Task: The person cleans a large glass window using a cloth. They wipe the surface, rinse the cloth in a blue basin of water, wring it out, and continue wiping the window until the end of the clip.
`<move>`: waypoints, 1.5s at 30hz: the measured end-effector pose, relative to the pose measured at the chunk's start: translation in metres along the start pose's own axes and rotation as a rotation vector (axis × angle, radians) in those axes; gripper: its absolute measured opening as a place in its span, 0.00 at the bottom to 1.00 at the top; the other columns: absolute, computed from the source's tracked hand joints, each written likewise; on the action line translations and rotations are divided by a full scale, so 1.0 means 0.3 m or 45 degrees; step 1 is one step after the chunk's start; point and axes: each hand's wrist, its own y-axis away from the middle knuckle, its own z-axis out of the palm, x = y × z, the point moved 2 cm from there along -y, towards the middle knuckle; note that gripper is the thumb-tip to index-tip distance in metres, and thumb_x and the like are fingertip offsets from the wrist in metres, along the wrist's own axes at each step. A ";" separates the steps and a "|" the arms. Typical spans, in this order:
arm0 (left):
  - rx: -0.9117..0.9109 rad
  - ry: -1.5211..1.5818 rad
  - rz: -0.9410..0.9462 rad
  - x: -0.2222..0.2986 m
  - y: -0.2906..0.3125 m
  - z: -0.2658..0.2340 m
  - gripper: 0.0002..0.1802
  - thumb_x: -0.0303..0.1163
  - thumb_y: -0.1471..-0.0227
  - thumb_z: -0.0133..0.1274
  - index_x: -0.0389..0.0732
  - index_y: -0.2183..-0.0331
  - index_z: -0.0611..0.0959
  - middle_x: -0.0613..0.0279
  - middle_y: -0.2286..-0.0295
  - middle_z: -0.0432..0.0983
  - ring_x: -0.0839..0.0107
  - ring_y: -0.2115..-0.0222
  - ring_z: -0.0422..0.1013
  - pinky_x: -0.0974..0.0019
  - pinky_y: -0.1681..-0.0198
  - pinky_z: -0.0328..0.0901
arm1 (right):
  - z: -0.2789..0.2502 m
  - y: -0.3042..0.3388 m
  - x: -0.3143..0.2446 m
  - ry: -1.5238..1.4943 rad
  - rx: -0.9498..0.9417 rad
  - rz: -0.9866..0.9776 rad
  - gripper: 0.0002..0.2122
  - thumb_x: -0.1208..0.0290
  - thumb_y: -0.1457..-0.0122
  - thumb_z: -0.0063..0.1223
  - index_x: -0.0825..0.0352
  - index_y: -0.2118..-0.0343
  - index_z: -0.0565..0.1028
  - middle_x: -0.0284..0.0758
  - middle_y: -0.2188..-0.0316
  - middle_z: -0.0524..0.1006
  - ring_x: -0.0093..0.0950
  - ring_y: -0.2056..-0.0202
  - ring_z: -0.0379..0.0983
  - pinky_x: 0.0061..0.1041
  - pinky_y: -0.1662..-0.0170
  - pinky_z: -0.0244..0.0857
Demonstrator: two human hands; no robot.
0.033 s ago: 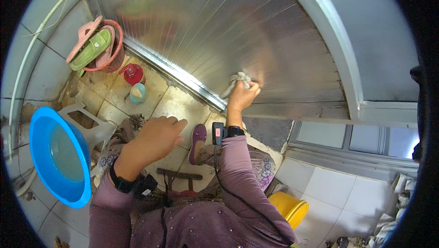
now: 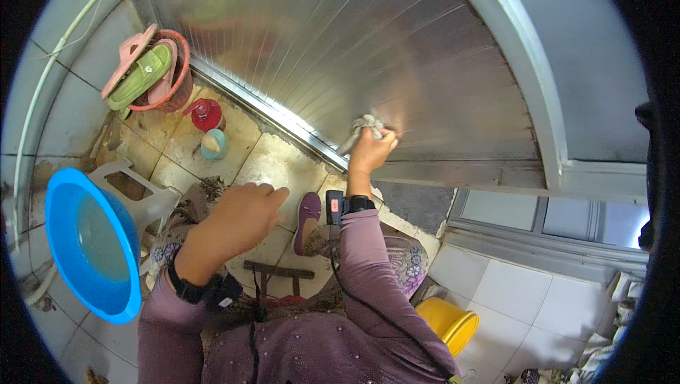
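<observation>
My right hand is closed on a pale, crumpled cloth. It presses the cloth to the lower part of a shiny ribbed metal door panel. My left hand is held above my left knee, back upward, with loosely bent fingers and nothing visible in it. Its fingertips are partly hidden. Left of that hand, a blue basin of cloudy water rests on a white plastic stool.
A red basket holds pink and green slippers. Beside it stand a red-topped bottle and a light-blue container. A low wooden stool sits between my legs. To the right lies a yellow bucket. Cables run along my arms.
My right hand and the cloth have slid slightly left along the panel. My left hand has barely moved.
</observation>
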 end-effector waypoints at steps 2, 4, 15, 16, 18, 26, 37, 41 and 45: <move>0.016 0.022 -0.014 -0.001 -0.002 -0.001 0.17 0.33 0.56 0.55 0.39 0.62 0.73 0.55 0.73 0.72 0.53 0.70 0.71 0.54 0.67 0.66 | 0.093 0.039 0.092 0.045 -0.080 0.086 0.13 0.68 0.55 0.58 0.65 0.69 0.67 0.40 0.61 0.67 0.44 0.62 0.69 0.41 0.59 0.63; 0.055 0.075 -0.013 0.002 -0.005 -0.003 0.18 0.32 0.57 0.55 0.39 0.62 0.72 0.56 0.74 0.71 0.54 0.71 0.71 0.54 0.68 0.65 | 0.191 0.081 0.192 0.078 -0.118 0.172 0.14 0.71 0.55 0.58 0.67 0.68 0.67 0.42 0.63 0.69 0.42 0.62 0.69 0.39 0.58 0.62; -0.328 0.061 -0.226 -0.029 -0.049 0.025 0.27 0.34 0.58 0.58 0.40 0.54 0.72 0.54 0.63 0.72 0.55 0.63 0.70 0.56 0.60 0.65 | 0.659 0.223 0.618 -0.631 -0.701 0.938 0.07 0.73 0.47 0.50 0.67 0.65 0.72 0.36 0.68 0.76 0.29 0.68 0.73 0.26 0.69 0.68; -0.330 0.058 -0.226 -0.030 -0.046 0.029 0.27 0.35 0.58 0.58 0.40 0.54 0.72 0.55 0.64 0.72 0.55 0.64 0.70 0.57 0.60 0.65 | 0.651 0.221 0.642 -0.574 -0.821 0.739 0.07 0.72 0.46 0.49 0.67 0.65 0.72 0.36 0.68 0.76 0.29 0.68 0.73 0.26 0.69 0.68; -0.210 0.038 -0.169 -0.030 -0.045 0.030 0.24 0.34 0.59 0.58 0.40 0.58 0.72 0.56 0.69 0.72 0.56 0.66 0.70 0.57 0.64 0.65 | 0.626 0.194 0.677 -0.455 -1.039 0.317 0.07 0.70 0.44 0.46 0.66 0.65 0.72 0.35 0.68 0.77 0.28 0.68 0.73 0.26 0.70 0.68; -0.305 0.038 -0.191 -0.033 -0.018 0.031 0.25 0.32 0.57 0.57 0.37 0.55 0.72 0.53 0.63 0.72 0.54 0.61 0.69 0.56 0.58 0.65 | 0.277 0.007 0.489 -1.555 -0.556 1.208 0.10 0.68 0.45 0.41 0.65 0.65 0.74 0.36 0.69 0.78 0.32 0.69 0.77 0.29 0.68 0.74; -0.064 0.001 -0.169 -0.045 -0.008 0.039 0.16 0.33 0.59 0.57 0.39 0.66 0.73 0.56 0.74 0.72 0.56 0.70 0.71 0.57 0.66 0.65 | 0.335 -0.012 0.663 -1.103 -0.510 1.346 0.11 0.68 0.41 0.39 0.66 0.62 0.73 0.38 0.63 0.77 0.35 0.65 0.75 0.38 0.66 0.72; -0.079 0.022 -0.223 -0.062 -0.025 0.057 0.15 0.34 0.58 0.55 0.39 0.66 0.74 0.58 0.76 0.72 0.57 0.70 0.71 0.58 0.66 0.65 | 0.506 0.030 0.888 -0.917 -0.516 1.564 0.12 0.66 0.42 0.41 0.64 0.60 0.73 0.31 0.62 0.76 0.32 0.64 0.72 0.32 0.64 0.68; -0.075 0.035 -0.265 -0.074 -0.036 0.072 0.13 0.33 0.56 0.52 0.39 0.66 0.74 0.59 0.75 0.72 0.59 0.70 0.71 0.58 0.67 0.65 | 0.592 0.072 0.940 -0.862 -0.650 1.610 0.11 0.68 0.43 0.42 0.64 0.61 0.74 0.31 0.63 0.77 0.29 0.66 0.72 0.28 0.68 0.66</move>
